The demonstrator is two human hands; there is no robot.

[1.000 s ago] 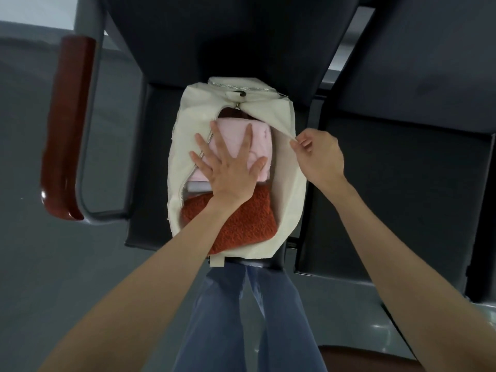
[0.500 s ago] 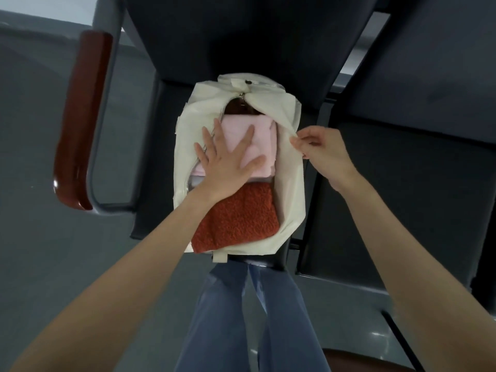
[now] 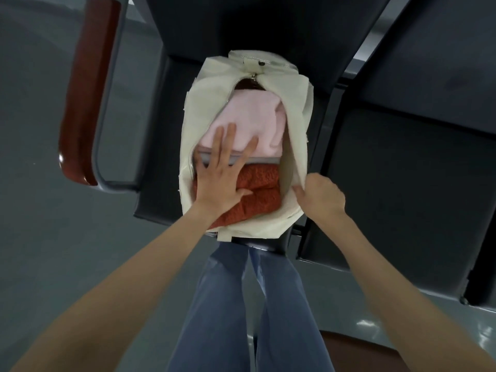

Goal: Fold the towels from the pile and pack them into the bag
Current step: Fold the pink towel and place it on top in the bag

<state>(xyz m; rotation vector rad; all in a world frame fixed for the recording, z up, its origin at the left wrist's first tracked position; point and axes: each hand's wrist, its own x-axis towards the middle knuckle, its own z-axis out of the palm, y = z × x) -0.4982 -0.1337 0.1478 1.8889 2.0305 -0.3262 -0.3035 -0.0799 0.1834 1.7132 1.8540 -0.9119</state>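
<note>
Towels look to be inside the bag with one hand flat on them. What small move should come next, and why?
Probably slide the left hand out while the right hand draws the bag edge it pinches across the towels. The pink towel and red towel already lie inside, pressed flat, and the zipper is open, so closing seems the remaining step.

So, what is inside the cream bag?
Inside the bag lie a pink towel, a rust-orange towel and a grey edge between them. Anything underneath is covered.
</note>
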